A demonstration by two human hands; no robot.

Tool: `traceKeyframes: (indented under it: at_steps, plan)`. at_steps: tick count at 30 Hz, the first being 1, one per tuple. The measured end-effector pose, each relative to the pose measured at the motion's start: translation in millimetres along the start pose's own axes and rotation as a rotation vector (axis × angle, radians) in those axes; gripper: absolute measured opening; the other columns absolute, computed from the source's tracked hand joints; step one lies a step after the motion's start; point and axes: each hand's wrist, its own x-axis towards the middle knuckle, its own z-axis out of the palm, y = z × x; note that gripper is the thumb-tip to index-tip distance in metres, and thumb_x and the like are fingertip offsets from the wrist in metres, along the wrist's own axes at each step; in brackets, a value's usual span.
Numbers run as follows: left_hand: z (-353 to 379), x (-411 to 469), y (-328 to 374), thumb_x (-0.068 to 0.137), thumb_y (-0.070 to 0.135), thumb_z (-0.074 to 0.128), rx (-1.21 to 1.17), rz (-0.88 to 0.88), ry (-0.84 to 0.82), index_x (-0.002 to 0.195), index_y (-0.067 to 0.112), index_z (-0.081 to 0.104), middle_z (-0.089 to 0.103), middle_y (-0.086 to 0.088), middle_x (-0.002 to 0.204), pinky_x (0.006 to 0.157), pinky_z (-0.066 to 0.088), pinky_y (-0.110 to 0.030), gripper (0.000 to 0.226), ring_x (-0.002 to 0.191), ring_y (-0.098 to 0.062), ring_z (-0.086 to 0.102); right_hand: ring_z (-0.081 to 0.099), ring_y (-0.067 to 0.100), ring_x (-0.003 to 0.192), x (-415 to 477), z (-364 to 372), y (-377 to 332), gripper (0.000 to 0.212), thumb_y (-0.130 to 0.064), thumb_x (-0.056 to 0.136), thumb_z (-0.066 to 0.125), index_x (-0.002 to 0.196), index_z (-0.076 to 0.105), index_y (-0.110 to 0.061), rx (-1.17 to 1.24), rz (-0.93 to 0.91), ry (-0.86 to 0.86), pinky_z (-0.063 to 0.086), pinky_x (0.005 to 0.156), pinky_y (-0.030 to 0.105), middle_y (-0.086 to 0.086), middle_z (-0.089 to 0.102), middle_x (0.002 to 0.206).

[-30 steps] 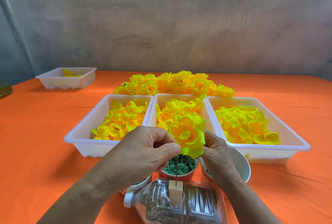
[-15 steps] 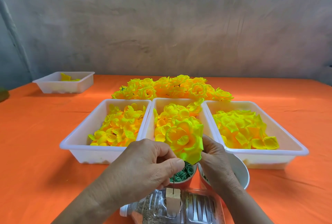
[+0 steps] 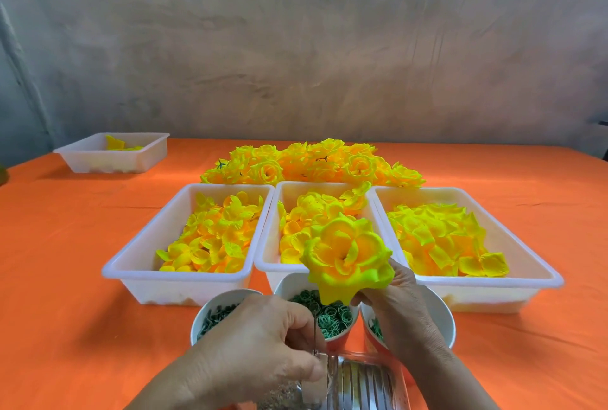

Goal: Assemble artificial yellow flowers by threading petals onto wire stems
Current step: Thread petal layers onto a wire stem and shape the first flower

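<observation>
One yellow flower [image 3: 348, 253] sits just above the right hand [image 3: 398, 307] pinching it; left hand [image 3: 263, 347] pinches wire stem [image 3: 315, 334].

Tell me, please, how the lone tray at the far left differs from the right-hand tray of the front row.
The lone tray holds only a few yellow pieces; the right-hand tray is heaped with petals. The lone tray stands by itself far back; the right-hand tray sits in a row of three. Both are white plastic trays.
</observation>
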Motion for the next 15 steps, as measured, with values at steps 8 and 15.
traceKeyframes:
  at_steps: [8, 15]
  plan:
    - [-40.2, 4.9, -3.0, 0.078, 0.018, 0.079, -0.412, 0.079, 0.211, 0.084, 0.027, 0.075, 0.067, 0.001, 0.064, 0.059, 0.049, -0.021, 0.012, 0.059, -0.008, 0.059, 0.073, 0.020, 0.079, -1.4, 1.3, -1.6, 0.043, -0.037, 0.057, 0.091, 0.090, 0.079, -0.011, 0.050, 0.026, -0.128, 0.057, 0.066, 0.025, 0.013, 0.076, 0.088]
    - [-28.1, 25.6, 13.5, 0.078, 0.033, 0.077, -0.187, 0.138, 0.582, 0.084, 0.031, 0.072, 0.068, 0.015, 0.067, 0.063, 0.052, -0.022, 0.008, 0.061, 0.000, 0.060, 0.073, 0.022, 0.075, -3.5, 6.9, -4.2, 0.070, -0.055, 0.039, 0.093, 0.088, 0.078, -0.008, 0.036, 0.042, -0.125, 0.058, 0.064, 0.031, 0.015, 0.075, 0.085]
